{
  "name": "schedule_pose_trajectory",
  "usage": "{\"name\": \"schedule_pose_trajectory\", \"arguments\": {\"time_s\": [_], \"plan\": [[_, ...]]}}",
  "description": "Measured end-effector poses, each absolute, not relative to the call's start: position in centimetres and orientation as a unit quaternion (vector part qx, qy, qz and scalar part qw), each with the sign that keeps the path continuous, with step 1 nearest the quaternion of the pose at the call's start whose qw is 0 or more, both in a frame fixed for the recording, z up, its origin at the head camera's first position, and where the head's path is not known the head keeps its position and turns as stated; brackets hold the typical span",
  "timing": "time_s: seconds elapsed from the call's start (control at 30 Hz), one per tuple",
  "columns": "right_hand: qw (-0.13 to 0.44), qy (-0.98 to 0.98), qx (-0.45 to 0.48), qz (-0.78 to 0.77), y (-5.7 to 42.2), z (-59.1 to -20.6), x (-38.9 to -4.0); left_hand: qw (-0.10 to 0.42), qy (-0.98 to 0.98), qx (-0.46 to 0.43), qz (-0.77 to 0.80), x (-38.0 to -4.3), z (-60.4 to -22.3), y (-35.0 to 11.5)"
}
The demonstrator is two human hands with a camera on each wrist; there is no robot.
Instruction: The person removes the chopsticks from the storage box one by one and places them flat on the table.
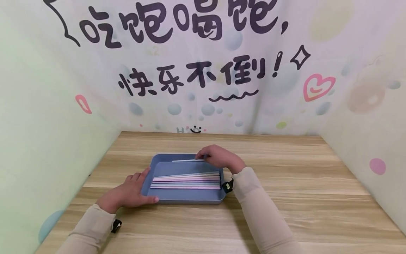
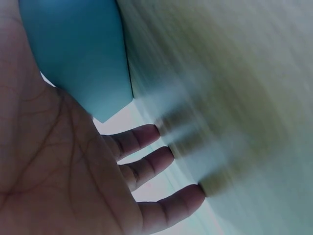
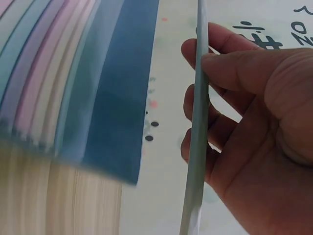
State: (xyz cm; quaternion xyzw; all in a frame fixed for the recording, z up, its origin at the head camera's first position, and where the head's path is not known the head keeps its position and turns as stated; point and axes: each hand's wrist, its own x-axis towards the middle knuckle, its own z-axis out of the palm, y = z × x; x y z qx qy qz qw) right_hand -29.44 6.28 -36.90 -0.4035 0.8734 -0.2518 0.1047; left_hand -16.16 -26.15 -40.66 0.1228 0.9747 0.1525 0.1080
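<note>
A blue-grey tray (image 1: pixel 184 194) holds several long pastel straws (image 1: pixel 187 180), lying side by side in pink, blue, purple and cream. My left hand (image 1: pixel 131 192) rests against the tray's left end, thumb at the front rim; its other fingers lie fairly straight and apart, fingertips at the tabletop in the left wrist view. Over the tray's back right corner, my right hand (image 1: pixel 219 157) pinches a pale straw (image 3: pixel 198 122) between thumb and fingers. That straw extends leftward along the tray's back side in the head view.
The tray stands on a wood-grain table (image 1: pixel 301 197). Behind the table hangs a pale printed cloth (image 1: pixel 190 109) with large black characters and bubbles. Pale side walls (image 1: pixel 364 123) border the table left and right.
</note>
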Motion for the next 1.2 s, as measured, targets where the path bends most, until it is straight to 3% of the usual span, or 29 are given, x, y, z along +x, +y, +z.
{"name": "schedule_pose_trajectory", "arguments": {"time_s": [0.53, 1.2], "plan": [[0.127, 0.871, -0.375, -0.290, 11.9, -37.6, -28.7, 0.111, 0.973, 0.123, 0.161, -16.0, -40.5, -26.0], [0.111, 0.874, -0.381, -0.282, 18.0, -38.3, -27.6, 0.112, 0.974, 0.124, 0.154, -16.3, -40.7, -26.3]]}}
